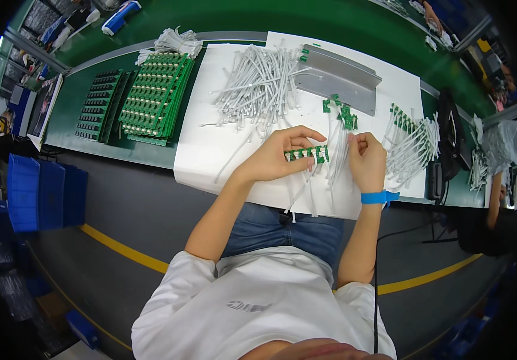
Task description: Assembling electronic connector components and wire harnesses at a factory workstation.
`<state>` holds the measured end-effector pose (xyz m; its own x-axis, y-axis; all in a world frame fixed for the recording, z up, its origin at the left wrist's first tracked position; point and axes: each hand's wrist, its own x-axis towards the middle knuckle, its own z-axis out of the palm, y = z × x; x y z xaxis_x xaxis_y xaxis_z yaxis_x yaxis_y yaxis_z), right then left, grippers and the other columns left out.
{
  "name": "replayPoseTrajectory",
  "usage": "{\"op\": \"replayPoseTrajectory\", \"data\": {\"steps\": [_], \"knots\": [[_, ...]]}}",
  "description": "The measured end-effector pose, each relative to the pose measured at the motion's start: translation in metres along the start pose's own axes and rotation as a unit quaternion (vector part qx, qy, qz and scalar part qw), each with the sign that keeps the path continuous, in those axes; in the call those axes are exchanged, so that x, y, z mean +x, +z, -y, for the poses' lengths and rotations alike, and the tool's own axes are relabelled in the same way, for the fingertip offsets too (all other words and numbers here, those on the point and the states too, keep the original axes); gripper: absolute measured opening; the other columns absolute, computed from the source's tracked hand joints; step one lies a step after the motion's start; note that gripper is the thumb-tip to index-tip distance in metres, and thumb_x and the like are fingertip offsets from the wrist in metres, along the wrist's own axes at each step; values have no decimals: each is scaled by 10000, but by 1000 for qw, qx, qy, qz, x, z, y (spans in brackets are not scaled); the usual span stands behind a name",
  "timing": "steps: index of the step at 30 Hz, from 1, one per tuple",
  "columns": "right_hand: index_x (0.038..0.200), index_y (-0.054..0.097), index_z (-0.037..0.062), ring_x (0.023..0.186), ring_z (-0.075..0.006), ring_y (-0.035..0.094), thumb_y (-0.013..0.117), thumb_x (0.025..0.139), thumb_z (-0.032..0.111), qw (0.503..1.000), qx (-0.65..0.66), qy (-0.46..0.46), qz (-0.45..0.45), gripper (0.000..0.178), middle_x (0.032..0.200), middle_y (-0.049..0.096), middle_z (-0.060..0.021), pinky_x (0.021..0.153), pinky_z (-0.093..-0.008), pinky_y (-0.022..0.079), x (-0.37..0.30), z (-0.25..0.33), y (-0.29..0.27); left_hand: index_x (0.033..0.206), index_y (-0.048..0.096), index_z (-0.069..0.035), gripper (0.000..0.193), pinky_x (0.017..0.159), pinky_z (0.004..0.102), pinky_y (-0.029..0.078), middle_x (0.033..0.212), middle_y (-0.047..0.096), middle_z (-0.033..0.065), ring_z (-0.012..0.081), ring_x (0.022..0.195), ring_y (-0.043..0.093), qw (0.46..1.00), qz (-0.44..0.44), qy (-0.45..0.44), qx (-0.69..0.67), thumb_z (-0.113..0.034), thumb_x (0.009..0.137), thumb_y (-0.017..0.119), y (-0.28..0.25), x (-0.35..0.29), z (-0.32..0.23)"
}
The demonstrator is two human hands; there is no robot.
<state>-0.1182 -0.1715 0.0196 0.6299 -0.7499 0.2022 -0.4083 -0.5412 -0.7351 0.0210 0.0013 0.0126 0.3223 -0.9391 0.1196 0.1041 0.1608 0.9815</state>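
Observation:
My left hand (270,157) grips a short green circuit board strip (297,154) with white connectors, thumb below and fingers behind it. Several white cables (311,195) hang from the strip toward my lap. To its right, my right hand (368,159) is closed in a pinch, wearing a blue wrist strap (378,197); whatever its fingertips hold is too small to make out. Small green boards (347,117) with white cables lie just beyond that hand. Farther off, a loose heap of white cables (255,84) is spread over the white sheet (201,129).
A grey metal angle plate (339,81) lies behind the small boards. Boards with cables attached (411,141) are bunched at the right. Stacked green board panels (155,96) and a black-studded rack (99,105) sit at the left. Blue bins (45,192) stand beside the bench.

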Motion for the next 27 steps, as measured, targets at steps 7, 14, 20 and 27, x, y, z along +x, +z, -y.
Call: {"op": "replayPoseTrajectory", "data": {"steps": [7, 14, 20, 27], "knots": [[750, 613, -32, 495, -205, 570, 678, 885, 231, 999, -28, 7, 15, 303, 571, 601, -104, 498, -329, 430, 10, 3, 2, 1197, 576, 19, 399, 804, 265, 509, 1052, 642, 74, 111, 889, 619, 1000, 12, -16, -11, 36, 810, 670, -1, 1, 0], [764, 639, -15, 488, -169, 551, 699, 873, 268, 1000, -6, 6, -13, 309, 565, 599, -87, 495, -306, 422, 17, -5, 4, 1101, 630, 39, 285, 758, 251, 518, 950, 674, 74, 110, 830, 625, 999, 6, -32, 3, 6, 824, 690, 0, 1, 1], [764, 622, -16, 512, -85, 457, 645, 918, 205, 998, 59, 19, -31, 271, 563, 535, -22, 490, -258, 361, 1, 11, -5, 927, 679, 30, 124, 628, 226, 495, 797, 678, 58, 96, 691, 623, 998, 7, -49, -33, -63, 846, 698, 0, -3, 6], [755, 558, -29, 518, -75, 379, 594, 957, 161, 970, 154, -85, 171, 280, 549, 448, -31, 473, -255, 308, -40, 36, -5, 919, 668, 23, 103, 619, 219, 503, 777, 672, 46, 75, 683, 609, 996, 32, -74, 23, -66, 868, 680, -2, -3, -3]]}}
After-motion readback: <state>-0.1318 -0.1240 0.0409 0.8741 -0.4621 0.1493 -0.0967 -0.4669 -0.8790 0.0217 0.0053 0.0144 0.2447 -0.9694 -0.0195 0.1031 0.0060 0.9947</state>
